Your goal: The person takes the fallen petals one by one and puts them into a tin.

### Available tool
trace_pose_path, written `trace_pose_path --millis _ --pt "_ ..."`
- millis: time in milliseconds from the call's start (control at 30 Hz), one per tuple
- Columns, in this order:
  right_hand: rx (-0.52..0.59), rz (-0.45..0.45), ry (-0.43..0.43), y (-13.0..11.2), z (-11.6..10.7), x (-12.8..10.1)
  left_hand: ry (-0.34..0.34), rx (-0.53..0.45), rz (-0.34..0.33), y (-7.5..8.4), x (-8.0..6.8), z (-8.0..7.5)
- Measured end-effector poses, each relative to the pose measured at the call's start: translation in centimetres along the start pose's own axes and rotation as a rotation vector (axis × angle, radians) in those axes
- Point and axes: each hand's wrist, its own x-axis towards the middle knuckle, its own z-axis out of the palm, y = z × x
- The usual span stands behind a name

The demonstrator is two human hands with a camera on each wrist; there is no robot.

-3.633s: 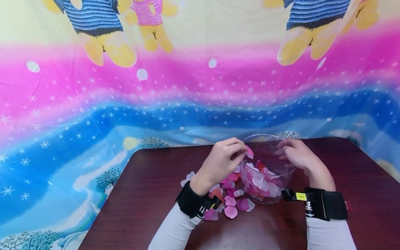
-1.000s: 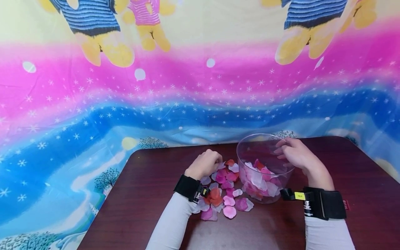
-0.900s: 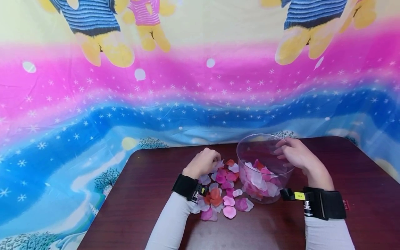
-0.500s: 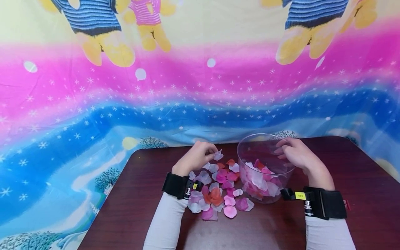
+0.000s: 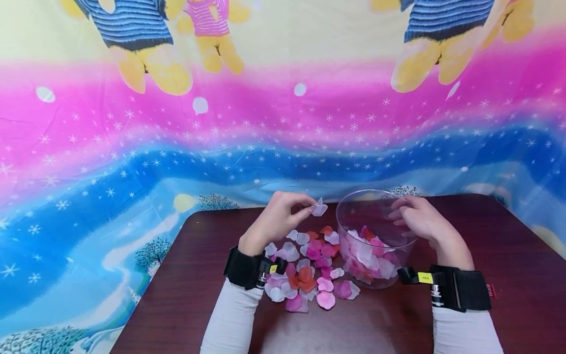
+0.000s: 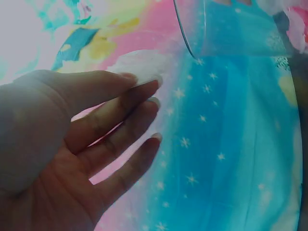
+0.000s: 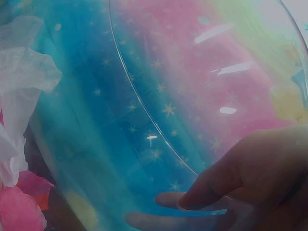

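Observation:
Between thumb and forefinger my left hand [image 5: 276, 216] pinches a whitish petal [image 5: 319, 208], held above the table just left of a clear plastic container [image 5: 401, 260]. In the left wrist view the same petal [image 6: 139, 65] shows at the fingertips, the other fingers spread apart. My right hand [image 5: 420, 216] grips the container's right rim; in the right wrist view the thumb [image 7: 211, 185] lies on one side of the clear wall and fingers show through it. Pink, white and red petals [image 5: 367, 253] fill the container's lower part.
Loose artificial-looking petals [image 5: 325, 300] in pink, white, purple and red lie spread on the dark wooden table [image 5: 177, 295], left of the container. Behind the table hangs a printed cloth backdrop [image 5: 265, 123] with bears and snowflakes. A black camera band [image 5: 243, 268] circles each wrist.
Earlier my left hand held a pink petal at the container's rim. It then reached down to the loose petals and has risen with a whitish one. My right hand has stayed at the rim.

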Motion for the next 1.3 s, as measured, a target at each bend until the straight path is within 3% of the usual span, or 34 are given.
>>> trace_pose_path --millis 200,367,567,700,1067,1300 --pt "-0.012 -0.001 0.002 0.0 0.0 0.0 0.116 0.002 0.158 1.9 0.9 1.7" --pt "-0.017 -0.001 0.007 0.1 0.1 0.0 0.091 0.066 0.227 3.4 1.5 3.8" --pt "-0.017 -0.001 0.011 0.0 0.1 0.0 0.040 0.202 0.194 4.0 1.5 4.8" --pt "-0.005 -0.001 0.006 0.0 0.1 0.0 0.015 0.243 0.171 3.9 1.5 5.0" --pt "-0.012 0.000 0.001 0.0 0.0 -0.1 -0.013 0.204 0.144 3.8 1.6 4.8" --pt "-0.014 -0.003 0.006 0.0 0.1 0.0 0.034 0.125 0.085 2.6 1.2 3.5"
